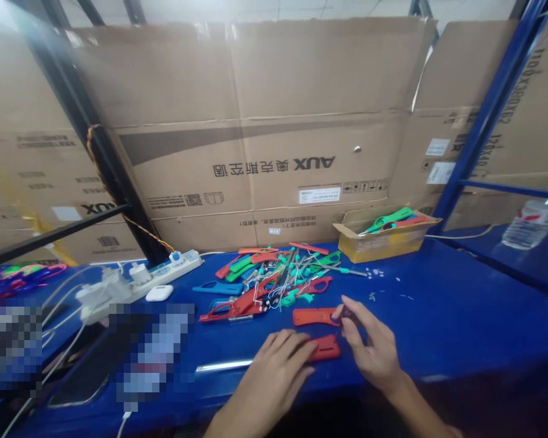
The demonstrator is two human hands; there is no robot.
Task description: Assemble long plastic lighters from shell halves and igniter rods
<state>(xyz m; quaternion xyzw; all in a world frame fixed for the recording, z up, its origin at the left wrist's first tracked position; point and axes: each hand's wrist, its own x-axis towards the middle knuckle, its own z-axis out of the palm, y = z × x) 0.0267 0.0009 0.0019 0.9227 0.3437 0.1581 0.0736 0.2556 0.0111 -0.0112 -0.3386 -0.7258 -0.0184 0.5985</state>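
One red lighter (326,348) under your left hand (285,359)

From the head camera, your left hand lies over the lighter near the front edge of the blue table (438,316), its fingers curled down on the red body and gripping it. A shiny metal tube (223,366) sticks out on the other side of that hand; your fingers hide whether the two are joined. Your right hand (369,340) is just beside the lighter's exposed end, thumb and forefinger pinching a small dark part (347,312), too blurred to identify. An orange-red handle (314,316) lies right behind the lighter, one end close to your right fingertips. Farther back sits a heap of lighter parts (260,298), with red, green and blue handles, rods and white wires. To its right stands an open cardboard box (374,248) containing green and red lighters. A white power strip (158,277) lies left of the heap.
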